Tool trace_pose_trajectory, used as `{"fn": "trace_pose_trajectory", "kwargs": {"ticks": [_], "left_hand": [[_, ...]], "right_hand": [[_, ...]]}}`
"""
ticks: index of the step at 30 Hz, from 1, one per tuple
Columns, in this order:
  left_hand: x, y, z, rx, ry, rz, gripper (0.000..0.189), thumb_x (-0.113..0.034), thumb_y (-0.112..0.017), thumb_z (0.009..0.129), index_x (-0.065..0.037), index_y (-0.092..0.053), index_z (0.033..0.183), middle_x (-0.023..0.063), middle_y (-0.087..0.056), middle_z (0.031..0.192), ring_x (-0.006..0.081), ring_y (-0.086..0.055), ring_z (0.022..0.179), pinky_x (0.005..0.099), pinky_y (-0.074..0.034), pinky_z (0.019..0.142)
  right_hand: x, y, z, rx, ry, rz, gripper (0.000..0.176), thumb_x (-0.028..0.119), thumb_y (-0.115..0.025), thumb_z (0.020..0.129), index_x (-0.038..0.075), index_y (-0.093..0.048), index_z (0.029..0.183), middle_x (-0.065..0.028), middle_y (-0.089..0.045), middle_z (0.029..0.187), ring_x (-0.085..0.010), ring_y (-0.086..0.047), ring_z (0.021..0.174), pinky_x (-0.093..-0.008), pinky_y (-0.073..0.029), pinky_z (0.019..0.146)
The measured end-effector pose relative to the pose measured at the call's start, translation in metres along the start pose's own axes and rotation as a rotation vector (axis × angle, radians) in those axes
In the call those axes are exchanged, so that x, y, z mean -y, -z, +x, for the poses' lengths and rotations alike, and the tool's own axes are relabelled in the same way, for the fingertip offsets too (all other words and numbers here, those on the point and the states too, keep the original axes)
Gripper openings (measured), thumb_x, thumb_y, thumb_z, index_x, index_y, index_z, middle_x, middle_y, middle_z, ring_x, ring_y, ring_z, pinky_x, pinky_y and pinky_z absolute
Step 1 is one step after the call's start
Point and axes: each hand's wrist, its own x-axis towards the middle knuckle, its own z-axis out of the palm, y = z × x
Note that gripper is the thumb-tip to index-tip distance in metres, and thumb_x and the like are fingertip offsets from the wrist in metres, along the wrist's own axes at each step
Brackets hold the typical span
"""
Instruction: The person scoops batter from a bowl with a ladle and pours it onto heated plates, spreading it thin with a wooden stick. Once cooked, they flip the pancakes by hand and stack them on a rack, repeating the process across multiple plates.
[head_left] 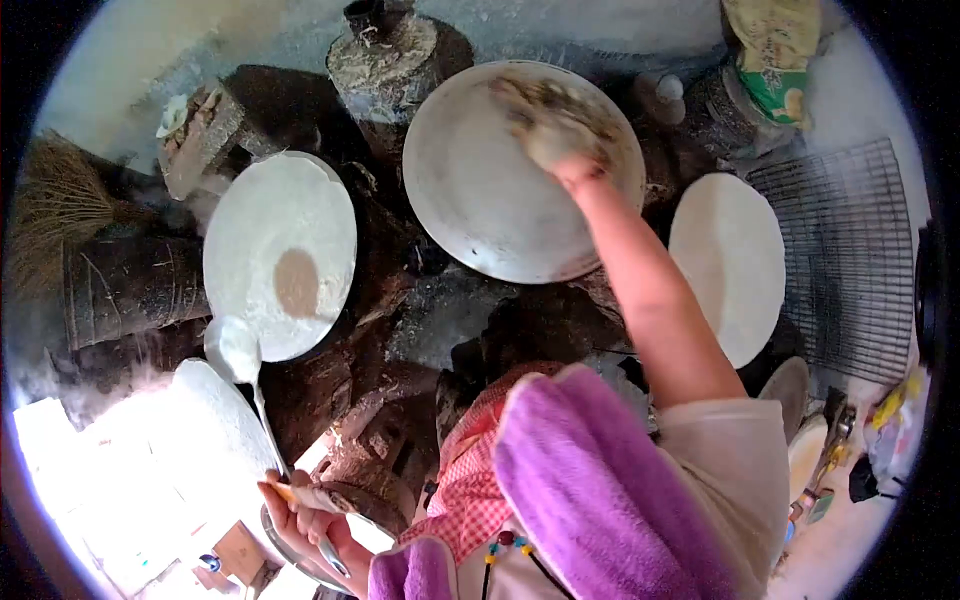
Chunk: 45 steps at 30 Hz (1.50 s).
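Observation:
My left hand (315, 525), at the lower left, is closed around the long handle of a ladle (234, 350), along with a short wooden piece beside the handle. The ladle's bowl is coated in white batter and overlaps the lower edge of the left griddle (325, 320). White batter covers that griddle except for a brown oval patch. My right hand (570, 150) reaches over the large round centre griddle (480, 200), whose grey surface is bare. In its fingers is a brownish, streaky wad (540, 105), smeared by motion, low over the far side of the griddle.
At the right lies a white round sheet (727, 270), beside a wire rack (845, 255). Another pale round surface (220, 420) is washed out by bright light at lower left. A twig broom (60, 200) leans at far left. A green-and-cream sack (775, 60) stands at the back.

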Motion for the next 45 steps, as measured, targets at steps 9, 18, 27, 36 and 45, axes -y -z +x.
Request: {"fn": "trace_pose_trajectory", "kwargs": {"ticks": [9,18,27,36,45], "left_hand": [[-0.032,0.013,0.047,0.149,0.096,-0.195,0.037,-0.028,-0.038,0.101,-0.001,-0.053,0.120,0.0334,-0.056,0.101,0.0027,-0.032,0.037,0.0162,-0.032,0.034],[-0.016,-0.002,0.004,0.048,-0.081,-0.239,0.038,-0.030,-0.035,0.102,0.001,-0.049,0.120,0.0121,-0.044,0.084,0.0025,-0.029,0.038,0.0165,-0.030,0.035],[-0.036,0.020,-0.007,0.151,-0.025,-0.147,0.039,-0.030,-0.036,0.101,0.002,-0.051,0.120,0.0303,-0.053,0.100,0.0013,-0.029,0.038,0.0167,-0.033,0.034],[-0.091,0.080,0.045,0.344,0.332,0.030,0.040,-0.031,-0.045,0.098,-0.001,-0.044,0.125,-0.0010,-0.040,0.050,0.0074,-0.029,0.033,0.0244,-0.033,0.030],[0.022,0.065,0.011,0.298,0.840,0.094,0.040,-0.035,-0.046,0.097,-0.007,-0.049,0.125,0.0076,-0.053,0.082,0.0097,-0.030,0.034,0.0275,-0.034,0.031]], "right_hand": [[0.030,0.005,-0.184,-0.017,0.286,-0.486,0.059,0.032,-0.065,0.083,0.013,-0.045,0.135,-0.0154,-0.041,0.139,-0.0357,-0.033,0.132,-0.0508,-0.021,0.110],[0.026,0.051,0.093,0.106,-0.150,-0.342,0.051,0.040,-0.041,0.094,0.027,-0.034,0.143,-0.0089,-0.034,0.147,-0.0318,-0.040,0.129,-0.0362,-0.033,0.106],[0.068,-0.073,-0.086,0.192,0.847,-0.530,0.044,0.037,-0.061,0.082,0.023,-0.057,0.123,-0.0069,-0.046,0.136,-0.0327,-0.032,0.133,-0.0510,-0.022,0.111],[-0.053,-0.004,-0.388,-0.048,-0.430,0.107,0.041,0.037,-0.057,0.088,0.011,-0.059,0.119,-0.0165,-0.061,0.114,-0.0322,-0.059,0.104,-0.0401,-0.046,0.093],[-0.088,0.079,-0.821,-1.381,-1.090,0.078,0.032,0.024,-0.060,0.088,0.005,-0.062,0.114,-0.0155,-0.066,0.102,-0.0265,-0.063,0.088,-0.0343,-0.048,0.073]]}}
